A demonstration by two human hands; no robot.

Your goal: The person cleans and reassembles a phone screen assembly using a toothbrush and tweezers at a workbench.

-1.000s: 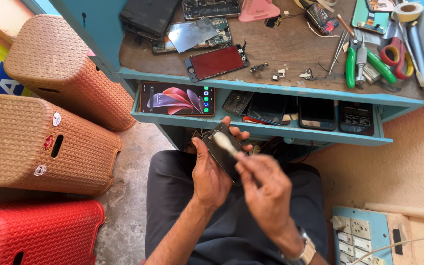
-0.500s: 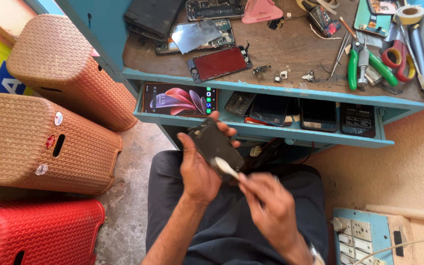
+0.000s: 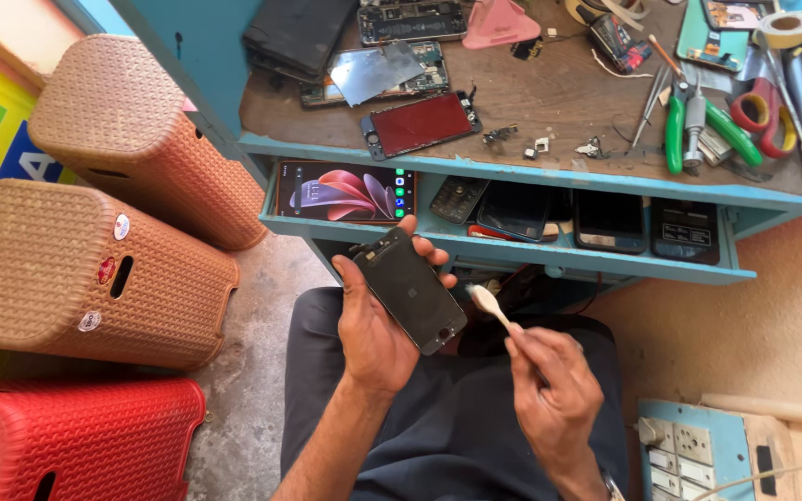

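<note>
Head view: our left hand (image 3: 375, 327) cradles a dark phone screen panel (image 3: 410, 289) over the lap, fingers wrapped round its edges, just below the open blue drawer (image 3: 503, 243). Our right hand (image 3: 554, 394) has its fingers closed on a small brush (image 3: 489, 304), bristle end just beside the panel's lower corner, not clearly touching. To do this well, we'd judge: keep the panel tilted and steady, use light strokes off the edge, avoid pressing the glass. Tabletop (image 3: 549, 111) above carries a red-faced screen (image 3: 422, 123), green pliers (image 3: 698, 125), scissors. Woven plastic stools (image 3: 76, 269) stand left.
</note>
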